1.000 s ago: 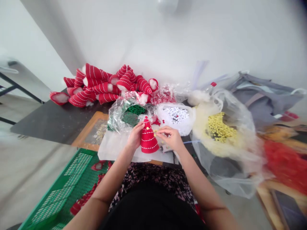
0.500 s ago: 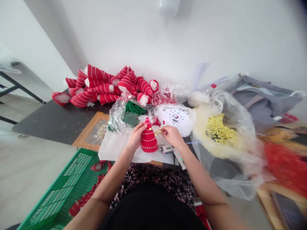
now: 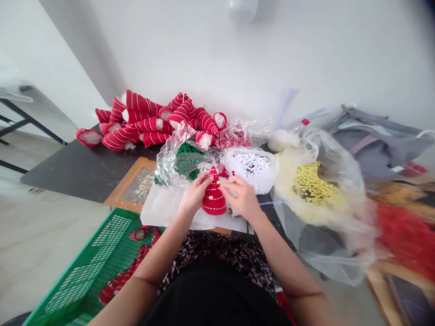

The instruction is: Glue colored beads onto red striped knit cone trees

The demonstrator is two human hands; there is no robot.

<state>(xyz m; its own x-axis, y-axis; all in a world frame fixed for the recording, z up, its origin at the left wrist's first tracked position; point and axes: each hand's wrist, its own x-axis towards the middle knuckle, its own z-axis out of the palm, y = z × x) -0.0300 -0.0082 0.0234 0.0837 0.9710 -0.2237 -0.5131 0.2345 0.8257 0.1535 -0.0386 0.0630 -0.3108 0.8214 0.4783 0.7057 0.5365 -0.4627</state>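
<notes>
A dark worktop [image 3: 64,174] runs across the scene, with a large clear bag [image 3: 346,267] at its right end, sagging past the near edge; small yellow balls [image 3: 316,185] lie heaped inside. Near left, beside and below the worktop, stands a green basket [image 3: 83,265] with red striped pieces [image 3: 118,278] in it. Along the far left side lies a pile of red cones [image 3: 146,124], wound with white cord, several with white stuffing at their open ends. A grey bag [image 3: 370,145] rests at the far right. White paper [image 3: 158,206] covers the near middle, beside a wooden frame [image 3: 117,194] to its left. Beyond the paper are a crinkled bag [image 3: 165,165] of green balls and, to its right, a white bag [image 3: 263,184] of white balls. Over the paper, the left hand [image 3: 198,194] has its grip closed around one red cone [image 3: 214,206], tip upward. The right hand [image 3: 244,198] is just to its right, grip narrow; whether it holds anything cannot be told. Yellow dots [image 3: 211,197] sit on the cone's front.
</notes>
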